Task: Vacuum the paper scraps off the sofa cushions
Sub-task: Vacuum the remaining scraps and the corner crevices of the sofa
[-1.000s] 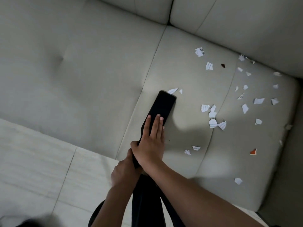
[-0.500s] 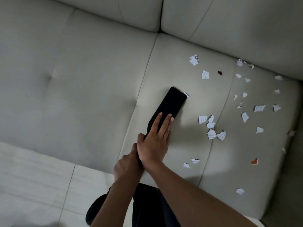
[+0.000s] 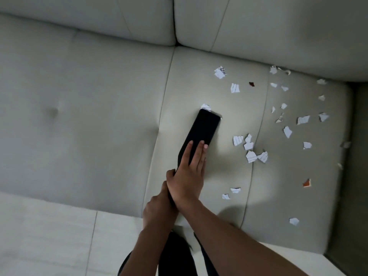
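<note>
A black flat vacuum nozzle lies on the pale sofa seat cushion, its tip against a white paper scrap. My right hand rests on the nozzle with straight fingers pressing its top and the thumb at its left edge. Behind it, my left hand grips the nozzle's rear part, which is mostly hidden. Several white paper scraps and an orange one are scattered over the cushion to the right.
The left seat cushion has a button dimple and no scraps. Back cushions rise behind. A dark gap runs along the sofa's right end. Pale floor tiles lie in front, with a dark vacuum part below my arms.
The nozzle has slid forward across the cushion and reached the scraps near the seam; one small scrap is gone from view, another sits at the tip. Both hands kept their hold.
</note>
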